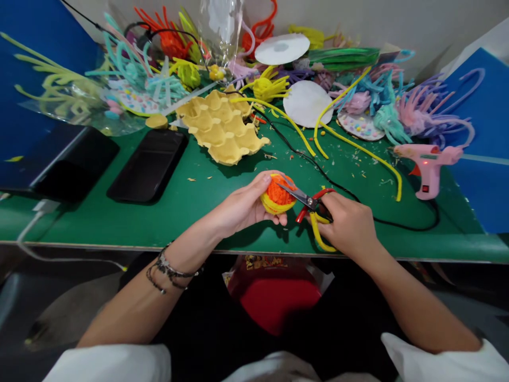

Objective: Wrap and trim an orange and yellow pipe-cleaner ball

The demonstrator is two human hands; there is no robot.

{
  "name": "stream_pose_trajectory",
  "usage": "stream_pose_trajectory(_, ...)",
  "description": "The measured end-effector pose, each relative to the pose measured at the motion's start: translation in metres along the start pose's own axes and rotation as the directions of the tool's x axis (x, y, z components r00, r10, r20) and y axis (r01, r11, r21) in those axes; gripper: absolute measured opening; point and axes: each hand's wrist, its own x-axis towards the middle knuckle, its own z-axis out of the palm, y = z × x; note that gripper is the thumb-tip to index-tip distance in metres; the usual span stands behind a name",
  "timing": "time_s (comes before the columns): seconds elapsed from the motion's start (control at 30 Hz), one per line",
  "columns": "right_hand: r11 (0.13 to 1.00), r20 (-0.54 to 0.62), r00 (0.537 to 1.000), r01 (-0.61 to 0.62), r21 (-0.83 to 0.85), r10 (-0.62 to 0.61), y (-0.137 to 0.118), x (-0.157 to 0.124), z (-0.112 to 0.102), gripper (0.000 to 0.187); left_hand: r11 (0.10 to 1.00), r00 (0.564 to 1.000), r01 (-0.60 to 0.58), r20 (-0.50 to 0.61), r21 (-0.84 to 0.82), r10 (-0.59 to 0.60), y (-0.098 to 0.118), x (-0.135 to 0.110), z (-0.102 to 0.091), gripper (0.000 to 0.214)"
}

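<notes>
My left hand [254,204] is closed around a small round piece wrapped in orange and yellow pipe cleaner [280,195], held above the green table's front part. In my right hand [348,220] is a pair of scissors [308,201] with red and black handles. Its blades point left, and their tips lie against the orange top of the round piece. A yellow pipe cleaner [317,233] hangs in a loop below my right fingers; whether they grip it too I cannot tell.
A torn yellow egg carton [222,127] lies ahead, with a black phone [148,165] and a dark box-like device [67,164] to its left. At right a pink glue gun [429,164] stands, its black cable crossing the table. Colourful pipe-cleaner bundles [270,87] and white discs [308,103] line the back.
</notes>
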Motion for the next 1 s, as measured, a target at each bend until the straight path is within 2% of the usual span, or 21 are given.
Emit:
stream_pose_trajectory(0.1,0.995,0.037,0.999,-0.027,-0.096,0.031,-0.0001,-0.0002,-0.0010,0.020,1.000,1.000,0.006,0.007,0.015,-0.006,-0.0012,0.0004,0.0009,0.030)
stream_pose_trajectory(0.2,0.988,0.027,1.000,-0.003,-0.156,0.007,0.0004,-0.0010,-0.0015,0.020,0.999,1.000,-0.004,-0.018,0.038,0.005,-0.0024,0.0008,0.0008,0.030)
stream_pose_trajectory(0.57,0.982,-0.034,0.996,0.079,-0.172,-0.086,0.0083,0.0006,0.0065,0.048,0.993,0.992,0.024,-0.122,0.114,-0.010,-0.0003,0.0016,0.0028,0.026)
stream_pose_trajectory(0.77,0.982,-0.090,0.986,0.128,-0.140,-0.141,0.0070,0.0019,0.0077,0.049,0.990,0.982,0.044,-0.188,0.131,-0.019,0.0017,0.0013,0.0057,0.024)
stream_pose_trajectory(1.0,0.989,-0.050,0.990,0.129,-0.068,-0.133,0.0062,0.0027,0.0057,0.051,0.991,0.982,0.064,-0.184,0.117,-0.041,0.0019,0.0022,0.0041,0.026)
